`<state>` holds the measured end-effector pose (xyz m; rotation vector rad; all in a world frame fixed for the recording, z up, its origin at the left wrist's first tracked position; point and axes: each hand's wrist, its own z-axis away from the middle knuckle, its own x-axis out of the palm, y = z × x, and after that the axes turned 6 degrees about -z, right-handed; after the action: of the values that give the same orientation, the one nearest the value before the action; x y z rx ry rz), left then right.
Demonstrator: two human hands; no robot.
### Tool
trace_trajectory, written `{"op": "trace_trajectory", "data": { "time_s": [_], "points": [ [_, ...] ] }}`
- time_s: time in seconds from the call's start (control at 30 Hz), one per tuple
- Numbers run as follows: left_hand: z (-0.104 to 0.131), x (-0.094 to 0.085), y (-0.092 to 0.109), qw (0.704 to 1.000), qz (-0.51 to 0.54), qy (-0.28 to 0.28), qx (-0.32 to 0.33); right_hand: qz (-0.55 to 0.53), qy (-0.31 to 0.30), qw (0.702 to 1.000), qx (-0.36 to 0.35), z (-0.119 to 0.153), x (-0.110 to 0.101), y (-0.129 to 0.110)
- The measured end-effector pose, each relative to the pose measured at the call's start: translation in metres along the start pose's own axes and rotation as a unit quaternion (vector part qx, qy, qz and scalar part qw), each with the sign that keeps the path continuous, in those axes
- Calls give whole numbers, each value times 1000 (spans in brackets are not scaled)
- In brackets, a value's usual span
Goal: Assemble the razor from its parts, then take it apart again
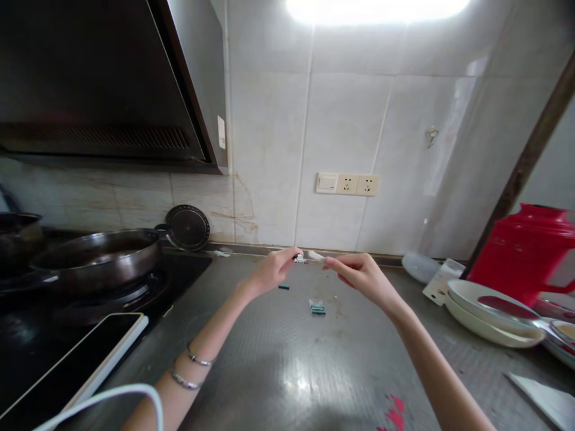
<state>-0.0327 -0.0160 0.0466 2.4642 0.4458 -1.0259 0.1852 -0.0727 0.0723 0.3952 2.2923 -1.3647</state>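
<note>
My left hand [277, 267], with two silver bracelets [186, 378] on its wrist, pinches a small white piece [299, 258] near the back of the counter. To its right, my right hand [359, 272] is closed on a flat white strip [316, 256] that points toward the left hand. The strip and the white piece look slightly apart; their exact kind is too small and blurred to tell. Below the hands on the steel counter lie a short dark green stick [284, 287] and a small clear packet with green sticks [317, 309].
At left, a steel pan [101, 251] stands on the black stove, with a white-edged phone-like slab [108, 353] and white cable [130, 389] nearer me. Stacked bowls [489, 326] and a red thermos jug [521, 257] occupy the right. Red scraps [396, 411] lie in front.
</note>
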Motion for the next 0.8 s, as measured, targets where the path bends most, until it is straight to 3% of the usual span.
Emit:
{"op": "trace_trajectory", "data": {
  "time_s": [0.17, 0.3, 0.43, 0.6, 0.73, 0.8],
  "points": [
    [0, 4, -1, 1000, -19, -1, 12, 17, -107, 994, -20, 2, -1, -1],
    [0, 8, -1, 999, -30, -17, 15, 22, -71, 997, -29, 2, -3, -2],
    [0, 9, 1, 999, -32, -19, 21, 33, -147, 988, -20, 3, -1, -2],
    [-1, 10, 2, 998, -48, -35, 28, 33, -79, 996, -28, 3, 4, -4],
    [-1, 11, 2, 997, -60, -33, 18, 58, -123, 991, -8, 5, 3, -6],
    [0, 11, 3, 997, -64, -37, 18, 61, -102, 993, -13, 6, 3, -7]
  ]
}}
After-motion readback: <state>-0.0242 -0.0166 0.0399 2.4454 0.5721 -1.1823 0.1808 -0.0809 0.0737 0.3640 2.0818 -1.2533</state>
